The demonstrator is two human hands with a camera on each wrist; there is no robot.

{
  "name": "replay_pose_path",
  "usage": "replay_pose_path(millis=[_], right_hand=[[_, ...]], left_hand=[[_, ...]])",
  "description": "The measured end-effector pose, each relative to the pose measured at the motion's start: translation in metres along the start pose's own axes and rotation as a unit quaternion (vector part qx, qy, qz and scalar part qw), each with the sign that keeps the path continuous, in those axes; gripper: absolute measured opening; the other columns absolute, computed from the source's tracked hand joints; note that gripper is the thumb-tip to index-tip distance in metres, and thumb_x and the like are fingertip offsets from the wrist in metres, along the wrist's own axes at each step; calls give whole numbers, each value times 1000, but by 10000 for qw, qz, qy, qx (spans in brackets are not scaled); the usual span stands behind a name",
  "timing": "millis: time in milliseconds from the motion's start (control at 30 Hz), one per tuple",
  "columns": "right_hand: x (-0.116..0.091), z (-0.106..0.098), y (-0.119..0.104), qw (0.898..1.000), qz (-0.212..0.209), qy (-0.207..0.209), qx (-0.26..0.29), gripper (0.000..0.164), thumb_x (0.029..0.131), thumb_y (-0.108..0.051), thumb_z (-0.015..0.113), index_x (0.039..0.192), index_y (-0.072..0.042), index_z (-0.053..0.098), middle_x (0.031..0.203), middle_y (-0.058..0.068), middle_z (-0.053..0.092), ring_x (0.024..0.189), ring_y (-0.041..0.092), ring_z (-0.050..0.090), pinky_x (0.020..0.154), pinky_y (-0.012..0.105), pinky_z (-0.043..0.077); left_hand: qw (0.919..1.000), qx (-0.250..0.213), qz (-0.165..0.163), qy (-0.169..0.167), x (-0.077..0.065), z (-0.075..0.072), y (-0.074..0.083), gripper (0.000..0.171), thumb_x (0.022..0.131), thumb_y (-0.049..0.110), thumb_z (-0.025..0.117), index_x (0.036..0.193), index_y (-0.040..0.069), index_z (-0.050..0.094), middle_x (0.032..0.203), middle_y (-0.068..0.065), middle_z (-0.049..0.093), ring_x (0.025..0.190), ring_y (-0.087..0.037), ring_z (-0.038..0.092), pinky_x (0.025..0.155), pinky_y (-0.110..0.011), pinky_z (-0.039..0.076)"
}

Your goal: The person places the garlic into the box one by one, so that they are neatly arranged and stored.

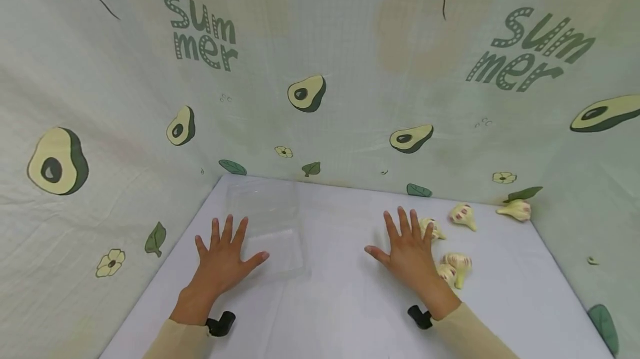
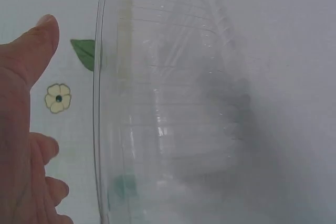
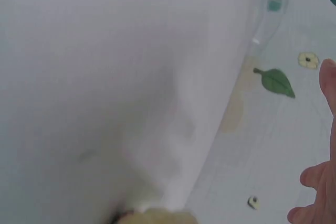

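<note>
Spreading hands, head view: L hand (image 1: 220, 263) splayed, holding nothing, at nr-L side of clear box (image 1: 287, 248); R hand (image 1: 411, 256) likewise, well R of box; 5 garlic bulbs (image 1: 458, 262) further R of box;
Box, L wrist view: L thumb (image 2: 41, 40) beside box rim, gap visible;
R fingers (image 3: 315, 176), R wrist view: gripping nil, apart from box corner

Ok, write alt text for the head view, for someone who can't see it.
A person's left hand and right hand are spread open over a white table, the left by a clear plastic container, the right beside five garlic bulbs. Behind is pale avocado-print cloth bearing the word "summer".
</note>
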State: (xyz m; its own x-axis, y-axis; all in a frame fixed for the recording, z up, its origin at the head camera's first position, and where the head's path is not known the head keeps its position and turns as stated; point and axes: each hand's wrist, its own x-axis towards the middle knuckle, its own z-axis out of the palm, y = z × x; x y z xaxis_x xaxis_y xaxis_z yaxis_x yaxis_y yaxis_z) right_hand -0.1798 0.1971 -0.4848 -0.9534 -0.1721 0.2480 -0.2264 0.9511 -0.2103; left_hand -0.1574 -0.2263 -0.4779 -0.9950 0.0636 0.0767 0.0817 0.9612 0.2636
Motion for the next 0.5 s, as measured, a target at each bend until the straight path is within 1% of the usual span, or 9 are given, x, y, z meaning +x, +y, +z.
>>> replay_pose_path(millis=[67, 167, 233, 300, 400, 500], right_hand=[[4, 8, -19, 9997, -222, -49, 51, 100, 91, -70, 68, 164, -9, 38, 170, 27, 25, 158, 54, 16, 120, 82, 7], [8, 21, -51, 9976, -652, -145, 197, 97, 93, -72, 63, 164, -10, 39, 170, 26, 27, 158, 52, 19, 120, 81, 13], [9, 29, -73, 9945, -943, -261, 363, 96, 94, -73, 60, 164, -10, 39, 170, 25, 29, 158, 51, 20, 120, 80, 16], [8, 34, -93, 9902, -1212, -409, 552, 95, 96, -74, 57, 164, -10, 39, 170, 25, 29, 158, 50, 20, 121, 79, 18], [5, 39, -114, 9835, -1501, -694, 739, 96, 97, -75, 53, 165, -10, 37, 170, 23, 28, 159, 48, 20, 122, 77, 18], [-5, 39, -118, 9793, -1536, -948, 916, 99, 96, -76, 54, 164, -8, 36, 171, 24, 27, 159, 47, 20, 123, 75, 17]], left_hand=[[9998, -101, -165, -78, -11, 1, -8, 118, 89, 85, 54, 167, 2, 24, 171, -33, 13, 156, -60, 3, 111, -90, 0], [9983, -304, -390, -296, -26, 5, -19, 124, 90, 84, 55, 165, -8, 18, 171, -35, 9, 156, -60, 4, 114, -87, 4], [9967, -506, -465, -430, -33, 8, -24, 126, 91, 82, 56, 164, -11, 14, 171, -35, 6, 157, -58, 4, 118, -83, 7], [9952, -703, -466, -493, -37, 12, -26, 126, 92, 80, 57, 163, -13, 12, 172, -34, 4, 158, -56, 4, 122, -77, 11], [9940, -844, -402, -568, -38, 17, -19, 127, 91, 82, 56, 164, -11, 10, 173, -30, 2, 159, -53, 4, 125, -71, 16], [9939, -841, -299, -654, -37, 22, -2, 129, 88, 87, 53, 165, -8, 11, 175, -26, 2, 161, -48, 4, 126, -68, 21]])
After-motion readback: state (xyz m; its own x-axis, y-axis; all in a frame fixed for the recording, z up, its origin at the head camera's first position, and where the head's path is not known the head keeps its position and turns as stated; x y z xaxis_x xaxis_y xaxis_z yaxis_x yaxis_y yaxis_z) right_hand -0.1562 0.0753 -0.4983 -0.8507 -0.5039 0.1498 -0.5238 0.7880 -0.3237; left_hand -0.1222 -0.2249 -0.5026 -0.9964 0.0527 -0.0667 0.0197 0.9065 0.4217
